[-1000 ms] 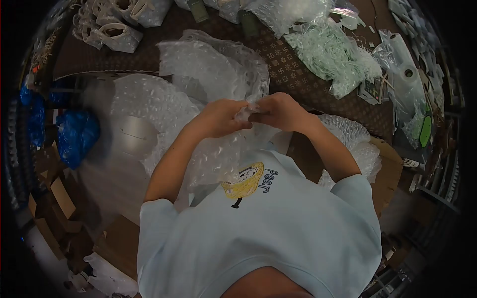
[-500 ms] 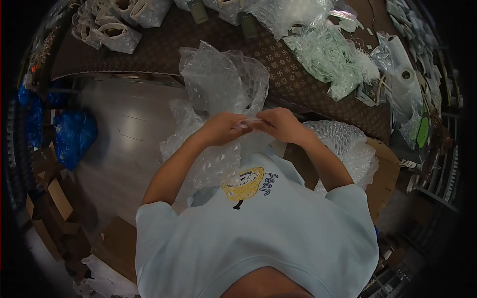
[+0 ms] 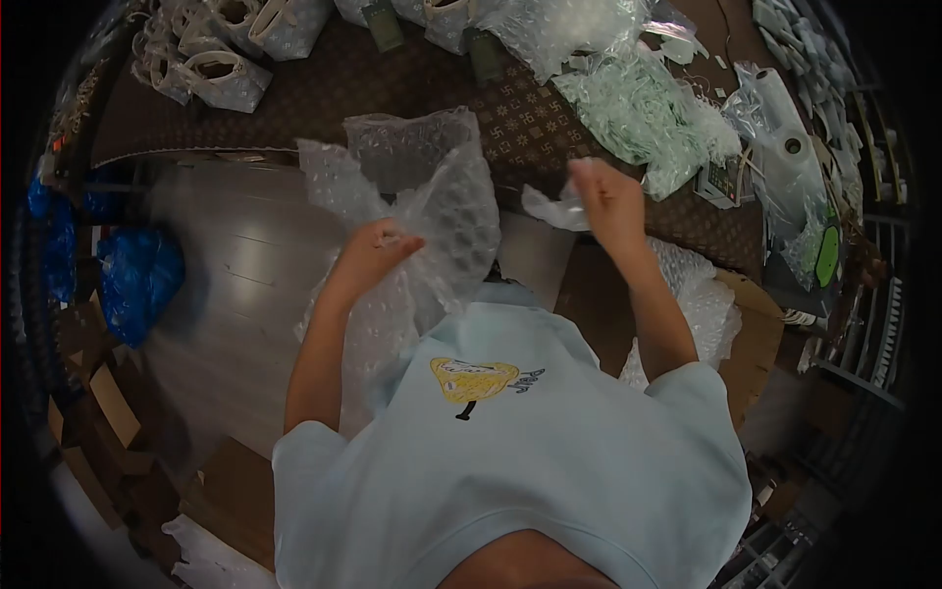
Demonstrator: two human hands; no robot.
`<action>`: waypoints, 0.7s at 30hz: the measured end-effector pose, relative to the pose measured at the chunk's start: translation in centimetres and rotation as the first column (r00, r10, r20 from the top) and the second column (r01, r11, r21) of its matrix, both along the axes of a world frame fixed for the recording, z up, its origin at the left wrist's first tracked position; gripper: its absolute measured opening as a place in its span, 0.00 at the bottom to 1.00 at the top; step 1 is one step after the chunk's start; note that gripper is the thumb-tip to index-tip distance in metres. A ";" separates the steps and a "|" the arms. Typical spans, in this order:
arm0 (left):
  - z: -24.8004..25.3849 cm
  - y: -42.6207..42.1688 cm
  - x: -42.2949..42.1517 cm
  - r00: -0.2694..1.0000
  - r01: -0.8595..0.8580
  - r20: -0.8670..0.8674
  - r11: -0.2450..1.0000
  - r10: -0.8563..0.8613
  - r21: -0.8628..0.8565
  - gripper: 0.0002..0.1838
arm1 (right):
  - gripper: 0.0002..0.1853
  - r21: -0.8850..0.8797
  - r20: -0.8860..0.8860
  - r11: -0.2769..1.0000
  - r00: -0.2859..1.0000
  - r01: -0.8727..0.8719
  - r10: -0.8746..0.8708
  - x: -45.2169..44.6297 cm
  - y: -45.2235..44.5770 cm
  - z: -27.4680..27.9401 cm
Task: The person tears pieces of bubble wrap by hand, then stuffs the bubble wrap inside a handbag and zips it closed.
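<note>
A large crumpled sheet of clear bubble wrap [image 3: 456,187] hangs in front of the shirt, between the body and the table edge. My left hand [image 3: 371,255] is closed on it, thumb pressed against the fingers. Apart from it on the right, my right hand [image 3: 610,208] pinches a small strip of bubble wrap [image 3: 555,208], which trails leftward from the fingertips. Between the two hands there is a gap, and the strip looks separate from the big sheet.
Several pale patterned bags [image 3: 228,80] stand on the table with the brown patterned cover [image 3: 530,128]. Green-tinted plastic wrap [image 3: 648,118] and a clear film roll [image 3: 785,128] lie to the right. More bubble wrap [image 3: 692,294] sits in a cardboard box [image 3: 756,324]. A blue bag [image 3: 140,280] is at left.
My hands were together at the middle of the wrap. They have moved apart, the right one up and right with a small strip, the left one leftward with the large sheet.
</note>
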State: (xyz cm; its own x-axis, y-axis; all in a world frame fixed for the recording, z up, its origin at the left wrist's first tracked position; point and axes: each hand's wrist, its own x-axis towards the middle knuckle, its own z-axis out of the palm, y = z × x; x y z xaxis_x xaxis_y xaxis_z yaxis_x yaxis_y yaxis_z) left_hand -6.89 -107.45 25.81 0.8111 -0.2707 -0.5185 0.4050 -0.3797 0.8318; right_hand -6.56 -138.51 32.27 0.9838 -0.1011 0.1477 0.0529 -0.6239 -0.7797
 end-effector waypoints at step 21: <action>-0.6 16.5 6.0 0.676 -0.270 0.737 0.939 0.028 0.212 0.15 | 0.46 -0.606 -0.102 0.795 0.995 -0.042 -0.025 -9.9 -2.8 -13.2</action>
State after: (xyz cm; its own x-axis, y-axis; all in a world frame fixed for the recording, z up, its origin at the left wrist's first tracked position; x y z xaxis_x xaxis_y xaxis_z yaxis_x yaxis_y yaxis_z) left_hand -0.89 -90.90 25.17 0.9768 -0.0541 0.2070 -0.1942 -0.6300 0.7519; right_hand -16.50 -141.32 19.08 0.9968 -0.0157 0.0779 0.0037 -0.9701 -0.2429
